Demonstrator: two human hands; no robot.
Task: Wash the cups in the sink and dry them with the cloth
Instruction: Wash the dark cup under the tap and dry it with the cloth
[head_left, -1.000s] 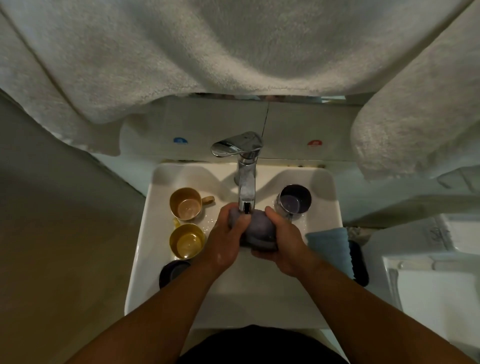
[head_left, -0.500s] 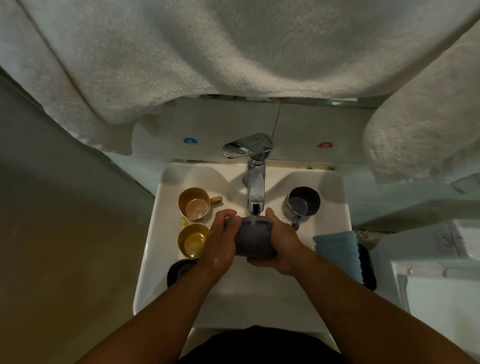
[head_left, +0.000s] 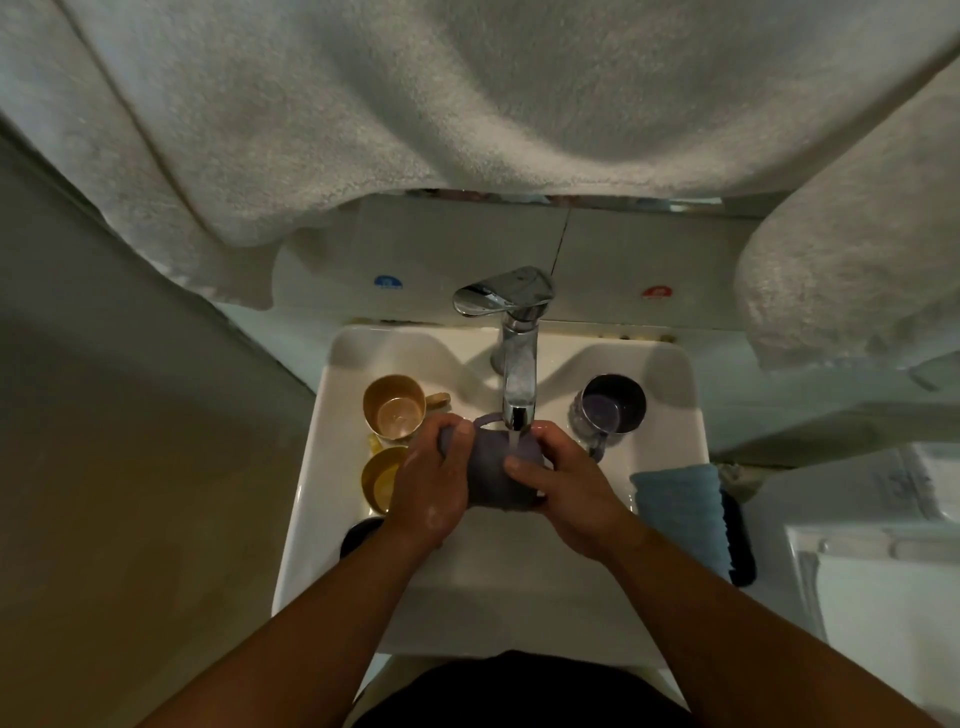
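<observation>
Under the running faucet (head_left: 514, 353), over the middle of the white sink (head_left: 322, 467), you hold the grey-purple cup (head_left: 496, 470) on its side between both hands. Your left hand (head_left: 431, 483) wraps its curled fingers round the cup's left end, close to the handle loop at the top. Your right hand (head_left: 566, 488) grasps the right end, thumb lying across the cup's wall. So each grip is closed on that same cup, and the water stream lands on it just beside your right fingers (head_left: 545, 431).

Along the sink's left ledge stand a tan cup (head_left: 395, 405) and, nearer you, a yellow cup (head_left: 382, 478), partly hidden by your left hand; a dark cup (head_left: 361, 532) sits nearer still, mostly covered by your wrist. On the right ledge a dark purple cup (head_left: 613, 402) stands upright, mouth up. Near it, toward you, the folded blue cloth (head_left: 680, 504) lies on the sink's right edge. White towels (head_left: 467, 104) hang overhead.
</observation>
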